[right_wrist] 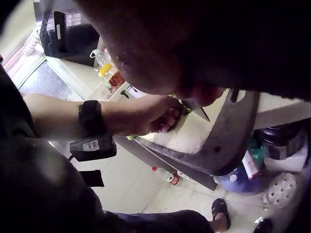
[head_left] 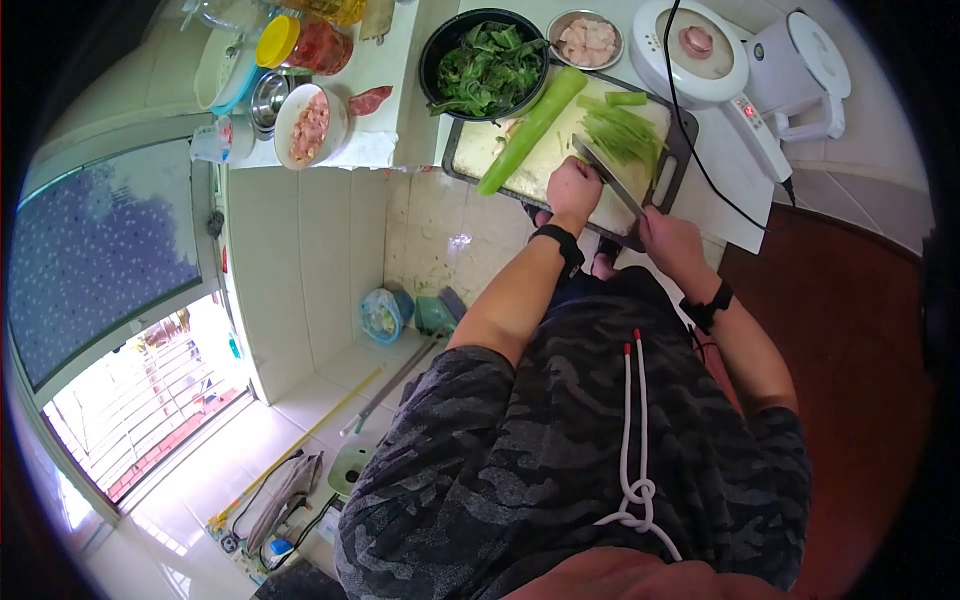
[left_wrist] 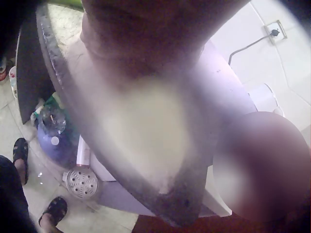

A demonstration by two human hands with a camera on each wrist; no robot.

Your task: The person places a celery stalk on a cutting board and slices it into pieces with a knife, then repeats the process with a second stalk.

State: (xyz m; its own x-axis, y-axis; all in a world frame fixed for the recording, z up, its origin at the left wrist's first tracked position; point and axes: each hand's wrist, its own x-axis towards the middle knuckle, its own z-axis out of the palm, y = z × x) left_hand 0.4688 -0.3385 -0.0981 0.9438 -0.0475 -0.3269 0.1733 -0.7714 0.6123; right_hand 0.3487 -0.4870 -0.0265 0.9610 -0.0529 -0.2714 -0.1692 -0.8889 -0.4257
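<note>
My right hand grips the handle of a kitchen knife, whose blade slants across the cutting board beside my left hand. In the right wrist view the left hand's fingers curl over green stem slices, mostly hidden, close to the knife's tip. A long peeled green stem, like celtuce, lies on the board left of that hand. Thin green strips are heaped at the far right, with a short stem chunk behind them. Blur and the forearm hide the work in the left wrist view.
Behind the board stand a black bowl of leaves, a metal bowl of pale meat and a white lidded cooker. A black cord hangs over the right side. A white bowl of diced meat sits on the left counter.
</note>
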